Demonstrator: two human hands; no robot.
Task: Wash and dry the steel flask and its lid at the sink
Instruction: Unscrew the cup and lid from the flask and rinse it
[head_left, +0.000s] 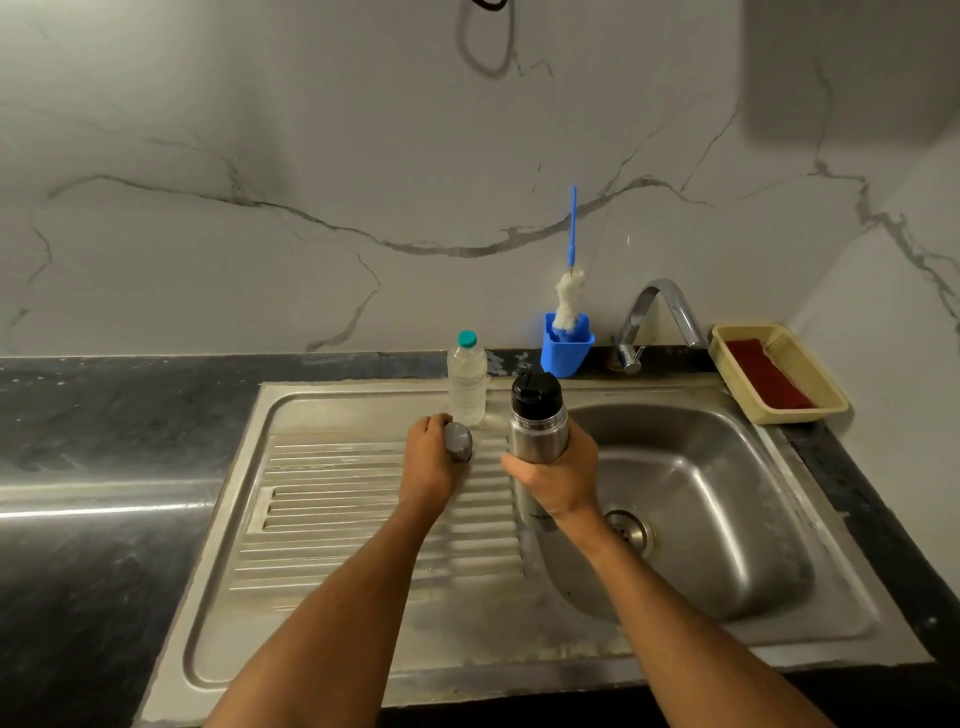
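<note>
The right hand (558, 475) grips the steel flask (537, 431) upright at the basin's left edge, its black stopper (535, 388) in place. The left hand (431, 462) is closed around the grey lid (458, 441) over the ribbed drainboard (363, 499) — 2 items, 1 per hand. A clear bottle (466, 384) stands just behind.

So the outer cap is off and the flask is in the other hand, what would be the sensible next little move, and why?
Probably set the steel cap down on the ribbed drainboard. The left hand holds it just over the ribs, while the right hand grips the flask, whose black stopper is still on. Freeing the left hand would let it unscrew that stopper before any washing.
</note>
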